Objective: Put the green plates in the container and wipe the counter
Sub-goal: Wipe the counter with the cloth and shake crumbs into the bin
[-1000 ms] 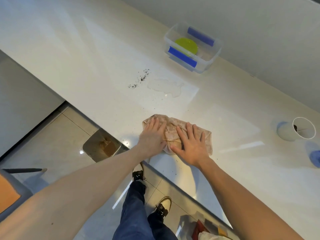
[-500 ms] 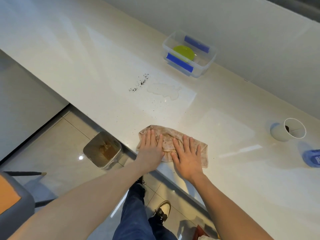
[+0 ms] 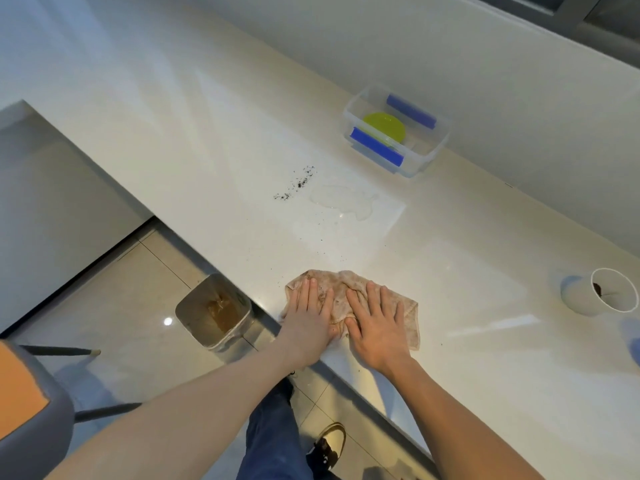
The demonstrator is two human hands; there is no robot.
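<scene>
A crumpled beige cloth [image 3: 341,289] lies on the white counter [image 3: 207,150] at its near edge. My left hand [image 3: 310,315] and my right hand [image 3: 377,323] press flat on it side by side, fingers stretched out, not curled around it. Farther back, dark crumbs [image 3: 298,183] and a clear liquid spill [image 3: 346,200] mark the counter. Against the wall stands a clear container [image 3: 426,161] with blue clips, holding a green plate [image 3: 384,128].
A white cup [image 3: 599,296] lies on its side at the right, with dark residue inside. A blue object [image 3: 633,344] shows at the right edge. Below the counter edge on the tiled floor stands an open bin [image 3: 214,311]. A grey chair [image 3: 27,410] is lower left.
Both hands have slid the cloth toward the counter's near edge, above the bin. The view has tilted, so the container and spill sit farther from my hands.
</scene>
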